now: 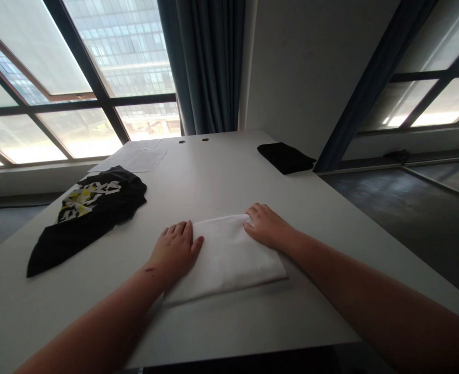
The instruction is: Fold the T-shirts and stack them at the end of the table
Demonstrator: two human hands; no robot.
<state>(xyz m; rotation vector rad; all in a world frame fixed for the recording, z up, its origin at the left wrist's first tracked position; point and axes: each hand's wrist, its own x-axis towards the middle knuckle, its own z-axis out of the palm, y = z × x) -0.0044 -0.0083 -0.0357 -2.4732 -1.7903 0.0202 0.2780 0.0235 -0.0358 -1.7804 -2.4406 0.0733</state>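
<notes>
A folded white cloth [229,257], which looks like a garment, lies flat on the white table in front of me. My left hand [177,246] rests along its left edge, palm down, fingers stretched and thumb apart on the cloth. At the far right corner, my right hand [266,224] lies over the edge, its thumb and fingers apart and slightly bent. Both hands touch the cloth, and neither visibly grips it. Parts of the right and left cloth edges are hidden under the hands.
A crumpled black T-shirt [97,208] with a yellow and white print lies on the left of the table [206,182]. Paper sheets [136,157] are behind it. A folded black cloth [286,157] sits at the far right edge. A curtain [210,67] hangs beyond the table.
</notes>
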